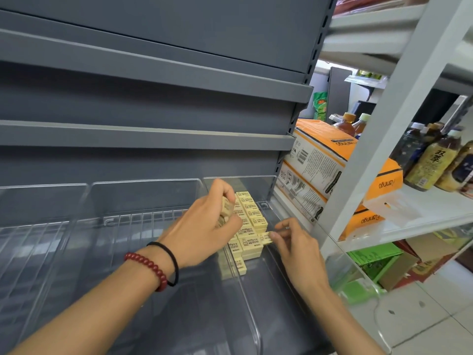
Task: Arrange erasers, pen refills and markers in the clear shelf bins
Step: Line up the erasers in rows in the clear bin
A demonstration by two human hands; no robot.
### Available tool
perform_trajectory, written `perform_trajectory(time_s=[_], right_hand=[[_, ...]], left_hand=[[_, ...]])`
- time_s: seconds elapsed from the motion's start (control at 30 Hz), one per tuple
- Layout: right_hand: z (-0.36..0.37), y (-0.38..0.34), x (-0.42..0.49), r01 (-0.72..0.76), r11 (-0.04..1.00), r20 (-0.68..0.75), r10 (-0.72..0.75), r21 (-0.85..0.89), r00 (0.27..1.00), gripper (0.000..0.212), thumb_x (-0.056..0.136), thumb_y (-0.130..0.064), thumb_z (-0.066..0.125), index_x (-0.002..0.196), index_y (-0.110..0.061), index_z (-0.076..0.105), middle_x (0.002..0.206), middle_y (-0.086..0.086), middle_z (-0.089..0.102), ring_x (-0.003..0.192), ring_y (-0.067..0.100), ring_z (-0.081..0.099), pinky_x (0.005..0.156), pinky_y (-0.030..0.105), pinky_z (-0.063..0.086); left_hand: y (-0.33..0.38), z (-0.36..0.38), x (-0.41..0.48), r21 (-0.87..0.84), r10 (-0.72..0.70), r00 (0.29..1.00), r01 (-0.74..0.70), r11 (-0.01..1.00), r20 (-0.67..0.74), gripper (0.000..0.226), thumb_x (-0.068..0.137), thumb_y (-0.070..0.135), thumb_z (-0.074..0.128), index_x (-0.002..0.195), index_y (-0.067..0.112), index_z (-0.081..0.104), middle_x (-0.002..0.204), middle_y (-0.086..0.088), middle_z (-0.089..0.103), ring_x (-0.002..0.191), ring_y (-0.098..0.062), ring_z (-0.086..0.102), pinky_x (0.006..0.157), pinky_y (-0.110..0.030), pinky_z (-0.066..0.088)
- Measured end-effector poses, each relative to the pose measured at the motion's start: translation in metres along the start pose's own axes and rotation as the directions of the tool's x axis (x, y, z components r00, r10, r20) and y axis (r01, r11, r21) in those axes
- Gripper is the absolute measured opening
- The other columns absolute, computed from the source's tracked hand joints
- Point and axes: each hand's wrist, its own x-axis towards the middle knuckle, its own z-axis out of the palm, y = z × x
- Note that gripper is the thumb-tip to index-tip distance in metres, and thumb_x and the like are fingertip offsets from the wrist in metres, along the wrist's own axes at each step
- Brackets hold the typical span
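Several cream-coloured erasers (249, 221) lie stacked in rows inside the rightmost clear shelf bin (286, 265). My left hand (204, 226) hovers over the stack and grips a few more erasers (226, 207) in its curled fingers. My right hand (294, 242) pinches a single eraser (265, 237) at the right edge of the stack, low in the bin. No pen refills or markers are in view.
More clear bins (76, 226) extend to the left on the grey shelf unit (153, 139). Orange boxes (332, 160) and drink bottles (430, 160) fill the white rack (378, 139) to the right. Green items sit low near the tiled floor.
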Motion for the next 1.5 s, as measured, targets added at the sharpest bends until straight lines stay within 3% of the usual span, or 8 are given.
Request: perform_trajectory(time_s=[0.13, 0.3, 0.6, 0.73, 0.93, 1.07, 1.33, 1.5], right_hand=[[0.000, 0.004, -0.001, 0.013, 1.000, 0.028, -0.013, 0.009, 1.000, 0.008, 0.095, -0.036, 0.057, 0.098, -0.031, 0.062, 0.090, -0.018, 0.069, 0.091, 0.005, 0.064, 0.076, 0.035, 0.056], [-0.003, 0.007, -0.002, 0.042, 0.999, 0.070, -0.044, 0.032, 0.997, 0.017, 0.091, -0.030, 0.065, 0.108, -0.034, 0.066, 0.097, -0.024, 0.069, 0.093, -0.005, 0.063, 0.082, 0.025, 0.055], [-0.004, 0.006, 0.001, 0.074, 0.996, 0.053, -0.072, -0.042, 0.996, 0.014, 0.089, -0.043, 0.064, 0.100, -0.034, 0.068, 0.089, -0.017, 0.067, 0.085, 0.003, 0.060, 0.070, 0.027, 0.052], [-0.005, 0.007, 0.003, 0.136, 0.989, 0.041, -0.134, -0.055, 0.990, 0.022, 0.092, -0.049, 0.056, 0.105, -0.036, 0.069, 0.101, -0.021, 0.064, 0.102, 0.002, 0.053, 0.080, 0.022, 0.046], [-0.013, -0.019, -0.006, 0.239, 0.914, -0.063, -0.231, 0.327, 0.971, 0.034, 0.092, -0.056, 0.046, 0.111, -0.037, 0.067, 0.103, -0.023, 0.065, 0.106, 0.002, 0.057, 0.087, 0.015, 0.043], [-0.013, -0.027, -0.012, 0.277, 0.846, 0.000, -0.311, 0.457, 0.950, 0.033, 0.092, -0.051, 0.048, 0.112, -0.035, 0.069, 0.105, -0.020, 0.066, 0.105, 0.010, 0.059, 0.086, 0.018, 0.044], [-0.011, -0.028, -0.011, 0.261, 0.829, 0.055, -0.330, 0.495, 0.942, 0.030, 0.090, -0.046, 0.055, 0.110, -0.028, 0.068, 0.101, -0.015, 0.066, 0.095, 0.013, 0.059, 0.079, 0.013, 0.041], [-0.014, -0.023, -0.010, 0.241, 0.879, 0.014, -0.270, 0.412, 0.963, 0.023, 0.091, -0.042, 0.060, 0.109, -0.029, 0.066, 0.097, -0.015, 0.064, 0.092, 0.011, 0.059, 0.070, 0.012, 0.039]], left_hand=[[-0.003, -0.002, 0.000, -0.031, 0.002, 0.999, 0.000, 1.000, 0.044, 0.012, 0.099, 0.027, 0.035, 0.104, 0.033, 0.025, 0.075, 0.004, 0.050, 0.062, -0.017, 0.045, 0.062, -0.038, 0.045], [-0.006, -0.003, 0.004, -0.113, 0.005, 1.000, -0.005, 0.994, -0.003, 0.022, 0.097, 0.035, 0.043, 0.107, 0.030, 0.025, 0.108, 0.011, 0.061, 0.074, -0.007, 0.061, 0.066, -0.024, 0.053], [-0.006, -0.003, 0.005, -0.134, 0.029, 0.999, -0.033, 0.990, -0.032, 0.013, 0.091, 0.036, 0.053, 0.098, 0.032, 0.043, 0.108, 0.016, 0.062, 0.075, -0.001, 0.060, 0.069, -0.017, 0.049], [-0.007, -0.003, 0.006, -0.092, 0.091, 0.993, -0.098, 0.991, -0.079, 0.011, 0.086, 0.036, 0.062, 0.091, 0.036, 0.052, 0.105, 0.019, 0.050, 0.093, 0.008, 0.049, 0.078, -0.005, 0.038], [-0.009, -0.005, 0.007, -0.026, 0.177, 0.981, -0.180, 0.983, -0.079, 0.020, 0.072, 0.052, 0.065, 0.089, 0.040, 0.066, 0.097, 0.018, 0.050, 0.097, 0.000, 0.050, 0.081, -0.009, 0.040], [-0.007, -0.004, 0.007, -0.056, 0.239, 0.971, -0.239, 0.969, -0.005, 0.015, 0.073, 0.038, 0.074, 0.088, 0.038, 0.070, 0.096, 0.019, 0.049, 0.097, -0.002, 0.052, 0.082, -0.007, 0.038], [-0.006, -0.004, 0.007, -0.067, 0.266, 0.964, -0.266, 0.962, -0.007, 0.020, 0.071, 0.043, 0.072, 0.089, 0.038, 0.067, 0.091, 0.016, 0.050, 0.091, -0.003, 0.053, 0.079, -0.008, 0.040], [-0.007, -0.002, 0.006, -0.041, 0.152, 0.988, -0.153, 0.987, -0.037, 0.035, 0.071, 0.046, 0.074, 0.097, 0.039, 0.051, 0.083, 0.010, 0.045, 0.085, -0.005, 0.048, 0.070, -0.009, 0.040]])
